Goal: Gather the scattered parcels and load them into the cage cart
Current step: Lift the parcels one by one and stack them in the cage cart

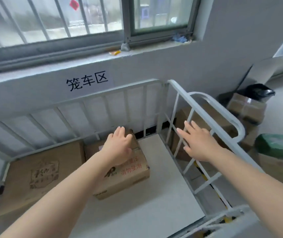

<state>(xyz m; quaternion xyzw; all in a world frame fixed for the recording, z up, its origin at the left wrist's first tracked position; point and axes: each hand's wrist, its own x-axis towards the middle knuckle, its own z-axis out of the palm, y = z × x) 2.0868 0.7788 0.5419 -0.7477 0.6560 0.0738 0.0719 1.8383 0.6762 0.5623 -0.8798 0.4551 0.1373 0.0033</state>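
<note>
Touching a red-lettered brown cardboard box (pixel 134 176) in a white barred cage cart (pixel 103 97) — left hand (pixel 118 148) flat, right hand (pixel 199 145) splayed.

We are in a parcel sorting room: a white cage cart (pixel 154 86) under a wall sign (pixel 87 82), brown boxes (pixel 247 109) piled nearby.

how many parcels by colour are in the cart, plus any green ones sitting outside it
brown, in the cage cart: 2 (emblem box, red-lettered box)
green, outside the cart: 1 (green box)
total: 3
the brown ones outside the cart overlap too much to count
</note>
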